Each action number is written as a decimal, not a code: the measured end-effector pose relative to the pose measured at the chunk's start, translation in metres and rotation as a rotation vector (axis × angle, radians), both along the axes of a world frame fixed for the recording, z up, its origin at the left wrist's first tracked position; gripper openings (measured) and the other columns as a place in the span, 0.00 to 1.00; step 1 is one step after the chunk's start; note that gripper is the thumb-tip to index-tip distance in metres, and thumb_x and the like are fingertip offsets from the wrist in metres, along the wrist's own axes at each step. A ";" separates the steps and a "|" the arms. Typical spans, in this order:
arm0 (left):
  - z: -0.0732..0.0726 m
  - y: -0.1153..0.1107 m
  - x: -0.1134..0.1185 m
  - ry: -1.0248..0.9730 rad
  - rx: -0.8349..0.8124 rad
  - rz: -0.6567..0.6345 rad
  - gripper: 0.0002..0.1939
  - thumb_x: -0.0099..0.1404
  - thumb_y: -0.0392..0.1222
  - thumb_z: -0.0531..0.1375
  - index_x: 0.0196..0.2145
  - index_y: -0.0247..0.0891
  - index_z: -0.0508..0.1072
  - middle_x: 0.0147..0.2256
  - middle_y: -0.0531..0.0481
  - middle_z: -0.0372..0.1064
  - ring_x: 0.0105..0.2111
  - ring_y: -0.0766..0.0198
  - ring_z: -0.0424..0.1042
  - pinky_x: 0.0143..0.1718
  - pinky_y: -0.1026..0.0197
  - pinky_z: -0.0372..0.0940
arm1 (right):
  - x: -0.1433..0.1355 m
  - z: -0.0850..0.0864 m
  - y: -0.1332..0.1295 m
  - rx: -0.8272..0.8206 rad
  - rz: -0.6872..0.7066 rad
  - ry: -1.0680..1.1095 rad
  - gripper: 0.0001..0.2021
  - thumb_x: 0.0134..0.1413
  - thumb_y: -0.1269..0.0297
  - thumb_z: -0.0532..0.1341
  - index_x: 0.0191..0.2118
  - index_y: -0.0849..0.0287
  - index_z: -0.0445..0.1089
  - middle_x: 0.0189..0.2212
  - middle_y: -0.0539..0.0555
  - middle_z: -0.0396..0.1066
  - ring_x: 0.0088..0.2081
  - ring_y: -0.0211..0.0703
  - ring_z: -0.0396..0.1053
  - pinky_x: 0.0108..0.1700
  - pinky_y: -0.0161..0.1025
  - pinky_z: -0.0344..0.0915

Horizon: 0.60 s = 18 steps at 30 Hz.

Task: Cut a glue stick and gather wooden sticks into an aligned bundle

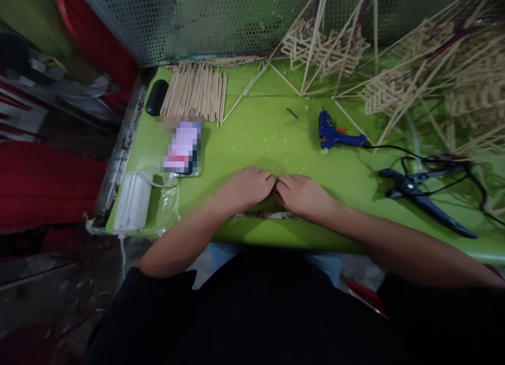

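My left hand and my right hand meet close to the front edge of the green table. The fingers of both are curled, and their tips press together. Something small and dark seems to sit between them, too hidden to name. Beyond my right hand lies a blue hot glue gun with a black cord. A short dark red piece of string or wire rests farther back. To the left of my left hand is a phone, its screen blurred out.
A pile of thin wooden sticks lies at the back left beside a black rounded object. Stick-built frames crowd the back right. Dark-handled cutters lie at right, a white power strip or box at left. A perforated metal panel stands behind.
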<state>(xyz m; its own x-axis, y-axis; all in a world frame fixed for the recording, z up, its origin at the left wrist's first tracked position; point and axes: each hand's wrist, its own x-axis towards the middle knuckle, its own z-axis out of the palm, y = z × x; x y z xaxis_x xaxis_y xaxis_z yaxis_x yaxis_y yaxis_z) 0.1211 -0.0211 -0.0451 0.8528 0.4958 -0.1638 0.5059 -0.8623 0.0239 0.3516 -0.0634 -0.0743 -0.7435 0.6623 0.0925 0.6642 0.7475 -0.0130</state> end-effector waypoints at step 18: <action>0.007 0.020 -0.028 -0.361 -0.228 0.192 0.15 0.89 0.42 0.56 0.47 0.36 0.82 0.42 0.42 0.82 0.42 0.52 0.79 0.49 0.49 0.70 | 0.033 0.029 0.012 -0.320 -0.248 0.152 0.17 0.85 0.62 0.55 0.51 0.63 0.81 0.46 0.63 0.82 0.39 0.48 0.74 0.42 0.45 0.61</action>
<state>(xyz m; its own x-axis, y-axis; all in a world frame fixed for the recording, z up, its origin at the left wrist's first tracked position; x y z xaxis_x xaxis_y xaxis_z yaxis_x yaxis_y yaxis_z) 0.0931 -0.0015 -0.0378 0.7713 0.6364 0.0036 0.5805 -0.7058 0.4061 0.3845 -0.0517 -0.0451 -0.5518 0.8324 -0.0504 0.7961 0.5078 -0.3293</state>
